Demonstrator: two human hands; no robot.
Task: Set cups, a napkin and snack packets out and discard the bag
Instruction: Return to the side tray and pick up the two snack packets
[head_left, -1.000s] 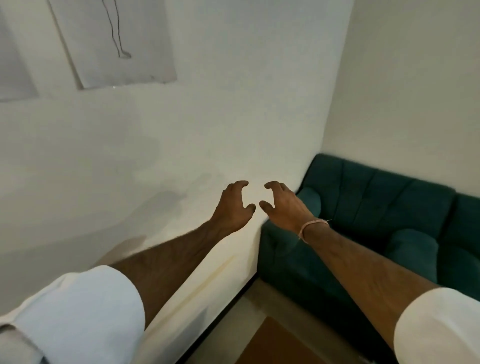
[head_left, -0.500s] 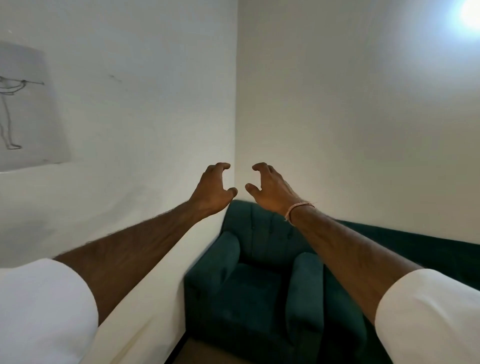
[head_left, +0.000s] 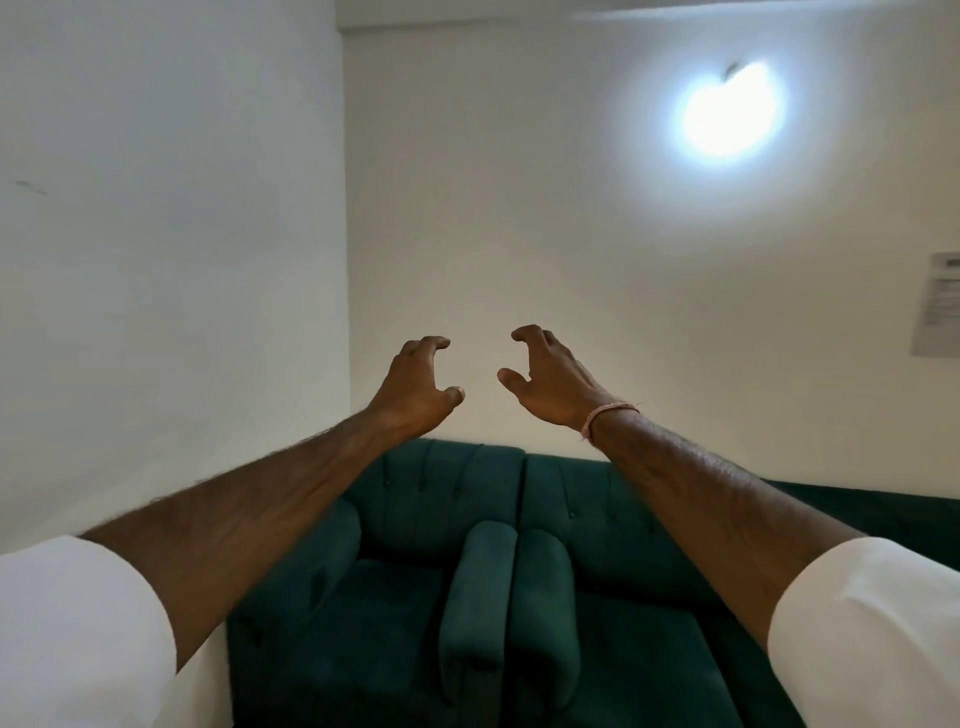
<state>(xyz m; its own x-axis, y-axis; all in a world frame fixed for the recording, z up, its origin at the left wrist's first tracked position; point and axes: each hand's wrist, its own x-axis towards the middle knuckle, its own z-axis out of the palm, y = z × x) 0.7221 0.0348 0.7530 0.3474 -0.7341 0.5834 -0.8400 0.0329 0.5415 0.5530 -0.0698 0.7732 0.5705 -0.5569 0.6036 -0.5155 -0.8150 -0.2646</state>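
Note:
Both arms are stretched out in front of me at chest height, in short white sleeves. My left hand (head_left: 415, 387) is empty, its fingers curled and apart. My right hand (head_left: 553, 382) is empty too, fingers curled and spread, with a pink thread band on the wrist. The two hands face each other a small gap apart, in front of the white wall. No cups, napkin, snack packets or bag are in view.
Two dark green armchairs (head_left: 415, 597) stand side by side against the white wall below my hands. A bright wall lamp (head_left: 730, 111) glows at upper right. A paper notice (head_left: 940, 306) hangs at the right edge. A room corner (head_left: 343, 260) runs down at left.
The view has swung right, from the left wall with a drawing to the corner and armchairs. My hands stayed raised and empty and drew slightly further apart.

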